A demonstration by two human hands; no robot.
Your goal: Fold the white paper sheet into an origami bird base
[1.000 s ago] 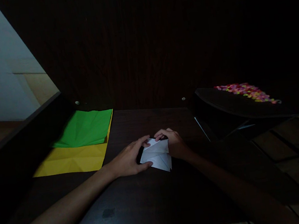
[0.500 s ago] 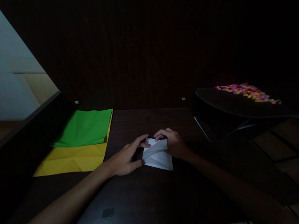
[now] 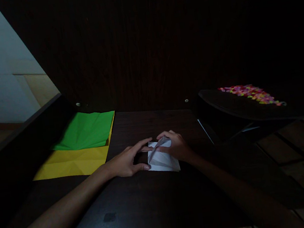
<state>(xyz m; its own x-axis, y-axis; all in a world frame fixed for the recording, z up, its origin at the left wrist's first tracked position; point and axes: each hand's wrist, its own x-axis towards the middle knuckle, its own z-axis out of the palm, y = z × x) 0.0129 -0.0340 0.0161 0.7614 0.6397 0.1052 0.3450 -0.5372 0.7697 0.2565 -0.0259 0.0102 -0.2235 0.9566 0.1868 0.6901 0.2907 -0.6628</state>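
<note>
A small folded sheet of white paper (image 3: 163,161) lies on the dark desk, with one flap raised diagonally across it. My right hand (image 3: 175,144) pinches this flap from the right side, thumb on the near face and fingers behind. My left hand (image 3: 127,161) rests at the paper's left side with fingers and thumb spread apart. Its thumb tip touches the lower left corner and its fingertips touch the upper left part. Part of the paper's right edge is hidden behind my right hand.
A green sheet (image 3: 85,131) lies over a yellow sheet (image 3: 71,163) at the left of the desk (image 3: 142,206). To the right stands a dark curved object (image 3: 224,107) bearing a strip of small pink and yellow pieces (image 3: 252,94). A tall dark panel (image 3: 137,48) rises behind.
The paper has turned slightly and shifted a little right. Its flap now stands up, with my right thumb brought leftward across it. My left hand stays nearly in place.
</note>
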